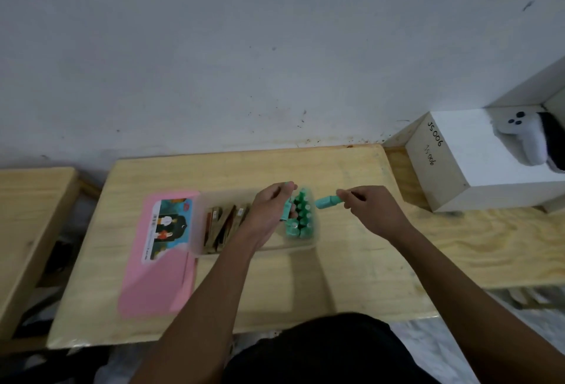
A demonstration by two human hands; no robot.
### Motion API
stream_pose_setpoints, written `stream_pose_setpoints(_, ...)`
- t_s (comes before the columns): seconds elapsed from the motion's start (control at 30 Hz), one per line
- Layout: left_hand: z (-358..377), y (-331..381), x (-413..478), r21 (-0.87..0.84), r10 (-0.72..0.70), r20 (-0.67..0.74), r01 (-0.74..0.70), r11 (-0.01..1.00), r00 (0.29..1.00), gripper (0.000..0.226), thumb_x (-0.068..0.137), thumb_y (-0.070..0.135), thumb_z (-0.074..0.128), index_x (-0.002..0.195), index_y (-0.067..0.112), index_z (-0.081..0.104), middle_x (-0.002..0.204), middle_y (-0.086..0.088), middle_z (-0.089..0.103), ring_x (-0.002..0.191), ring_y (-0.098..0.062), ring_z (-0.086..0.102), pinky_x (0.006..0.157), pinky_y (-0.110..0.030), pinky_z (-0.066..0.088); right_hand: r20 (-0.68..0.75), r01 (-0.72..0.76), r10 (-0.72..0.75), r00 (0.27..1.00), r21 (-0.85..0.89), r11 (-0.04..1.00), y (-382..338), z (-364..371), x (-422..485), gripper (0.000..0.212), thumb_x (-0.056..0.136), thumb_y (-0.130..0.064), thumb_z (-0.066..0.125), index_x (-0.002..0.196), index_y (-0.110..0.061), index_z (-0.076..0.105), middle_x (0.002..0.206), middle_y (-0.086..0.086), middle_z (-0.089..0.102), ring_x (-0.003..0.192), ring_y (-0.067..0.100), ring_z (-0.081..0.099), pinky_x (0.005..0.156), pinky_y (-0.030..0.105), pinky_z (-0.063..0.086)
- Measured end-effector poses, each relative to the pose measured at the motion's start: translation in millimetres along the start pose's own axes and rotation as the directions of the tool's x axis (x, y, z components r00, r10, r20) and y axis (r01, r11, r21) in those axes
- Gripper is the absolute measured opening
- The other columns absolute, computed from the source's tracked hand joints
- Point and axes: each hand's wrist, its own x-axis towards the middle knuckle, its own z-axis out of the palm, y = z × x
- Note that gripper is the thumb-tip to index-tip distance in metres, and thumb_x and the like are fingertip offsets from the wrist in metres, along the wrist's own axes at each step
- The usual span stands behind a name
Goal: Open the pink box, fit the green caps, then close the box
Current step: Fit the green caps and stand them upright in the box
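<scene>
The pink box stands open on the wooden table (305, 285). Its pink lid (159, 261), with a picture label, lies flat to the left of the translucent box body (302, 246). Inside the body, brown packets (223, 227) fill the left part and several green pieces (301, 215) stand in rows at the right. My left hand (269, 212) hovers over the box and is shut on a green piece (287, 209). Just right of the box, my right hand (370, 209) pinches a green cap (328, 201) that points left toward the other hand.
A white cardboard box (477, 163) marked with handwriting sits at the right on a second wooden surface, with a white controller (526, 139) on it. Another wooden table (27, 218) stands at the left. The wall runs right behind the table.
</scene>
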Motion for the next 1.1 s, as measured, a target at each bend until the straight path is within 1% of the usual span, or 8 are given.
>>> stream_pose_setpoints(0.07,-8.1,-3.4,-6.5,0.086,0.049,-0.043,-0.046,0.995,0.998,0.029,0.094,0.03,0.058,0.112,0.008,0.066,0.077,0.0,0.062,0.063,-0.011,0.063,0.082,-0.039,0.055,0.033,0.021,-0.02,0.999,-0.051,0.998,-4.9,7.6,-3.9,0.04,0.092,-0.048,0.055,0.078,-0.016,0.073,0.067,0.008,0.069,0.053,0.013,0.053,0.051,0.028,0.038)
stream_pose_setpoints(0.17,-17.1,-8.4,-14.1,0.218,0.115,-0.058,-0.099,0.971,0.992,0.021,0.092,0.036,0.059,0.099,0.021,0.071,0.078,-0.002,0.069,0.074,-0.017,0.071,0.071,-0.029,0.054,0.083,0.057,-0.046,0.996,-0.143,0.988,-11.8,18.6,-10.2,0.036,0.092,-0.046,0.055,0.067,-0.023,0.065,0.054,-0.004,0.058,0.045,0.006,0.044,0.047,0.022,0.03)
stream_pose_setpoints(0.37,-25.1,-20.0,-19.1,0.418,0.276,-0.042,-0.234,0.878,0.96,0.024,0.089,0.037,0.062,0.075,0.019,0.069,0.07,0.004,0.063,0.061,-0.007,0.052,0.06,-0.023,0.043,0.129,0.073,-0.046,0.991,-0.212,0.975,-8.6,43.7,-15.2,0.051,0.089,-0.045,0.061,0.063,-0.001,0.06,0.05,0.001,0.039,0.046,0.011,0.03,0.046,0.028,0.025)
stream_pose_setpoints(0.5,-25.8,-23.7,-20.0,0.411,0.324,-0.024,-0.286,0.865,0.946,0.01,0.088,0.026,0.065,0.086,0.021,0.073,0.082,0.007,0.074,0.073,0.005,0.065,0.07,-0.013,0.049,0.155,0.093,-0.048,0.987,-0.298,0.95,-9.2,55.9,-20.2,0.039,0.088,-0.04,0.064,0.065,-0.008,0.066,0.057,0.003,0.057,0.051,0.016,0.049,0.051,0.03,0.038)
stream_pose_setpoints(0.63,-26.4,-31.4,-16.4,0.408,0.318,-0.024,-0.281,0.869,0.948,0.017,0.087,0.033,0.065,0.101,0.022,0.066,0.093,0.003,0.076,0.088,-0.002,0.069,0.068,-0.012,0.048,0.159,0.083,-0.024,0.987,-0.381,0.921,-12.0,69.2,-20.1,0.032,0.086,-0.037,0.067,0.08,-0.006,0.072,0.078,0.008,0.069,0.073,0.021,0.064,0.066,0.036,0.053)
stream_pose_setpoints(0.77,-24.1,-39.0,-13.5,0.394,0.279,-0.044,-0.24,0.887,0.959,0.02,0.084,0.036,0.069,0.096,0.024,0.059,0.099,-0.001,0.075,0.091,-0.005,0.07,0.062,-0.009,0.046,0.107,0.013,0.035,0.994,-0.412,0.911,-10.7,81.7,-18.3,0.028,0.084,-0.036,0.07,0.079,-0.008,0.069,0.076,0.007,0.066,0.072,0.023,0.064,0.059,0.03,0.046)
stream_pose_setpoints(0.97,-23.6,-56.3,-5.2,0.434,0.249,-0.028,-0.213,0.875,0.968,0.019,0.079,0.034,0.074,0.091,0.023,0.064,0.097,-0.001,0.074,0.094,-0.009,0.069,0.079,-0.032,0.058,0.064,0.047,-0.012,0.998,-0.574,0.817,-6.5,88.5,-18.6,0.032,0.086,-0.047,0.062,0.087,-0.016,0.069,0.084,0.004,0.069,0.075,0.023,0.065,0.057,0.027,0.042)
stream_pose_setpoints(1.1,-24.6,-58.3,-6.7,0.492,0.294,-0.059,-0.228,0.84,0.954,0.02,0.08,0.029,0.074,0.095,0.016,0.07,0.095,0.002,0.07,0.09,-0.008,0.065,0.08,-0.024,0.051,0.047,0.081,-0.067,0.997,-0.666,0.741,-4.6,87.8,-19.1,0.036,0.086,-0.057,0.056,0.091,-0.024,0.07,0.087,-0.002,0.069,0.077,0.019,0.066,0.06,0.027,0.043)
